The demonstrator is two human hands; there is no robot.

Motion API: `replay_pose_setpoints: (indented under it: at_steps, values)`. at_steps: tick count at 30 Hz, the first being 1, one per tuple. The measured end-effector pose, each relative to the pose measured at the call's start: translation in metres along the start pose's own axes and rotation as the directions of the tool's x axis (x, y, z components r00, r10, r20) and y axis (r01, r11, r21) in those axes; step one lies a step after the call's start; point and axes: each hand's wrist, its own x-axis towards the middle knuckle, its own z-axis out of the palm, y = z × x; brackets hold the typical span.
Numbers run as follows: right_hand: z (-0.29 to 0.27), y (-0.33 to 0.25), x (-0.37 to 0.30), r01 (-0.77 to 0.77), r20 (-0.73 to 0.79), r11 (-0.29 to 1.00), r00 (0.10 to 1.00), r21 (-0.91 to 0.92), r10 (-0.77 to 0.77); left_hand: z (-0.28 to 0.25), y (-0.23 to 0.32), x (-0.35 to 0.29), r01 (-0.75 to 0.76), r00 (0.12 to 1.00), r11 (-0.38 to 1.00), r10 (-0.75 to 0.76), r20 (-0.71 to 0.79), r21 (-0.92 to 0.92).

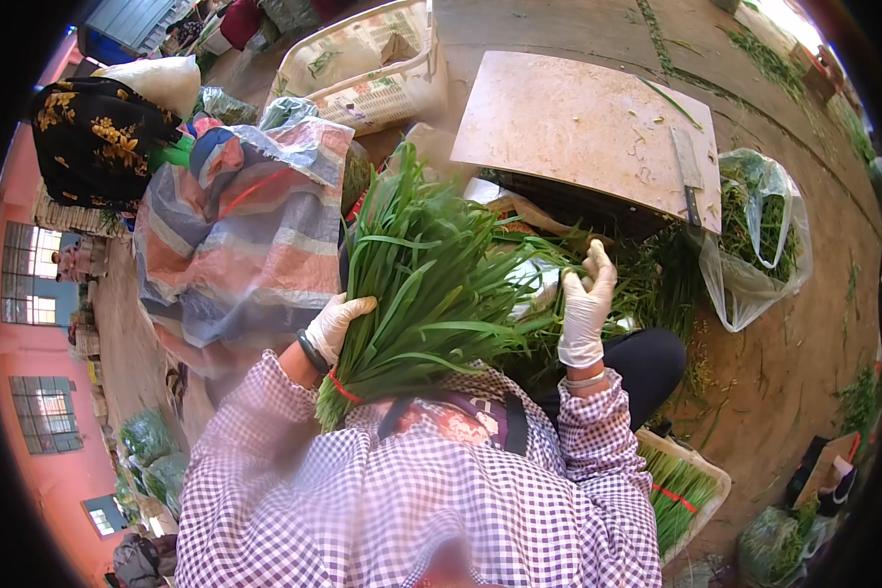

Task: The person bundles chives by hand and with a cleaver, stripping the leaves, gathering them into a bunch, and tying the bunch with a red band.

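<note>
A thick bunch of garlic chives point(416, 265) leans across my lap, its leaves fanning upward and its cut stems bound by a red tie point(342, 385). My left hand point(337, 325), in a white glove, is closed round the bunch just above that tie. To the right of the leaves, my right hand point(588, 304), also gloved, is raised with fingers curled and thumb drawn in. Green blades reach its fingertips, but what it pinches is too small to make out. Loose chives point(539, 338) lie beneath and between the hands.
Ahead stands a low board-topped table point(578, 118) with a cleaver point(687, 169) on its right edge. Beside it is a plastic bag of greens point(759, 230). Striped sacking point(255, 245) fills the left, a cream crate point(382, 98) behind it. A tray of tied chives point(681, 490) sits lower right.
</note>
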Motion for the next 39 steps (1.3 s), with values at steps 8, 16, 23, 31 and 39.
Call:
replay_pose_setpoints:
  at_steps: [8,16,23,31,39]
  values:
    - [0.048,-0.064,-0.016,0.642,0.764,0.746,0.567,-0.175,-0.309,0.013,0.000,-0.002,-0.028,0.997,0.996,0.034,-0.066,0.081]
    - [0.058,-0.052,-0.020,0.784,0.895,0.579,0.401,-0.224,-0.197,0.015,-0.003,0.000,-0.080,0.989,0.990,0.093,-0.112,0.114]
    - [0.053,-0.043,-0.025,0.708,0.854,0.689,0.447,-0.156,-0.266,0.013,-0.003,-0.002,-0.095,0.986,0.987,0.111,-0.124,0.130]
    - [0.063,-0.039,-0.025,0.770,0.873,0.623,0.391,-0.138,-0.290,0.015,-0.004,-0.002,-0.089,0.988,0.991,0.101,-0.121,0.097]
    - [0.072,-0.046,-0.025,0.756,0.910,0.651,0.314,-0.067,-0.271,0.010,-0.005,0.001,-0.059,0.993,0.992,0.070,-0.095,0.114]
